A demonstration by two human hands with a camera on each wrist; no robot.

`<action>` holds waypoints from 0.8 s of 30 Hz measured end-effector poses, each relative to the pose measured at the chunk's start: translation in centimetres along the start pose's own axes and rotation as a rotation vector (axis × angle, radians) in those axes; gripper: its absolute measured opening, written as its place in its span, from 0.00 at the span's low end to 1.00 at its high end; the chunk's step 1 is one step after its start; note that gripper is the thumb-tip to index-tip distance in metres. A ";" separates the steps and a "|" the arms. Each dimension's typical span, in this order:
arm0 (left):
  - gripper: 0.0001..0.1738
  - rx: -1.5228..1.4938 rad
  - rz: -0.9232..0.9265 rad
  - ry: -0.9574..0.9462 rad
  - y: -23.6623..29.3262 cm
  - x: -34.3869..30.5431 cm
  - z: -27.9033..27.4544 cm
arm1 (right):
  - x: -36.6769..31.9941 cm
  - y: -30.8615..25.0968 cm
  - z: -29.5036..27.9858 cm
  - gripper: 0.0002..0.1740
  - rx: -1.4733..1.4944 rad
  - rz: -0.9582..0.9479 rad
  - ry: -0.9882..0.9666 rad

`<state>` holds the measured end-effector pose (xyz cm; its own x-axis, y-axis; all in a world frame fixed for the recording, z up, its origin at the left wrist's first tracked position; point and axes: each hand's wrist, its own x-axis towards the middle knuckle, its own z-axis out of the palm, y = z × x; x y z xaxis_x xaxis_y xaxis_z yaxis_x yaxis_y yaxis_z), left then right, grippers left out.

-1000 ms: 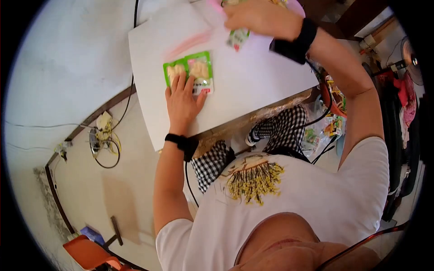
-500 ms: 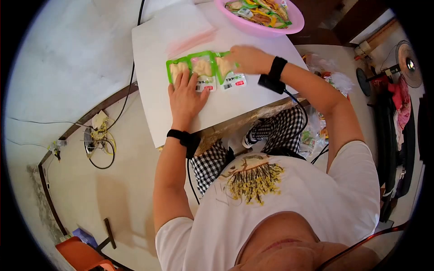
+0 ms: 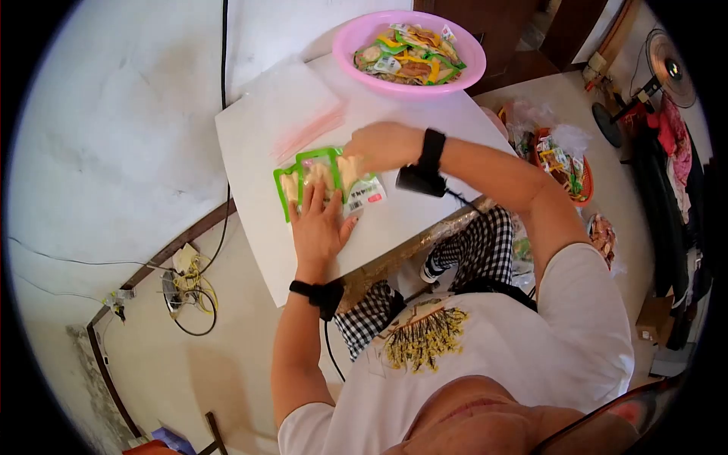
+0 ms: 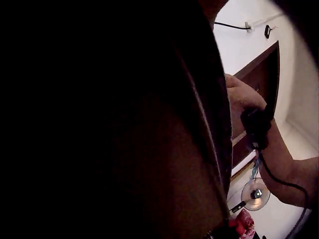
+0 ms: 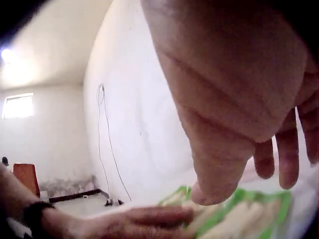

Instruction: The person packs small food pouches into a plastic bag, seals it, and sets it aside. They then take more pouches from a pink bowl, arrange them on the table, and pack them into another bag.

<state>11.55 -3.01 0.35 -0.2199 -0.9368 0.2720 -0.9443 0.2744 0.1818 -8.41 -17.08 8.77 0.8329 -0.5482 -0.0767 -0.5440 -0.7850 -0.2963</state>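
Observation:
On the white tabletop (image 3: 254, 163), several clear food packets with green borders and pale pieces inside lie side by side. My left hand (image 3: 318, 231) rests with spread fingers across the left packet (image 3: 287, 186) and the middle packet (image 3: 318, 168). Over the top of the right packet (image 3: 368, 193) bends my right hand (image 3: 387, 146), thumb and index together at its upper edge. In the right wrist view the thumb tip overlaps the green border (image 5: 279, 209); the index finger is hidden behind the thumb while the other fingers hang loosely. A dark shape fills most of the left wrist view.
A pink basin (image 3: 409, 83) piled with colourful packets stands at the table's far corner. Thin pink-edged sheets (image 3: 307, 125) lie behind the packets. On the floor at right are an orange basket (image 3: 580, 189) of packets and a fan (image 3: 671, 68). A wall borders the left side.
The right hand has come from the basin with the right packet, laid it beside the others and edged left over it. The left hand has stayed on the packets. The head view has shifted.

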 end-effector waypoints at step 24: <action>0.31 -0.092 -0.100 -0.040 -0.1 0.7 -0.7 | 13.0 23.5 -7.5 0.30 -0.474 0.377 -0.173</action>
<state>11.71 -3.55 1.22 -0.1372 -0.9679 0.2104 -0.9360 0.1962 0.2924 -11.10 -44.86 7.99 0.5578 -0.7888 -0.2582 -0.7567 -0.6111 0.2322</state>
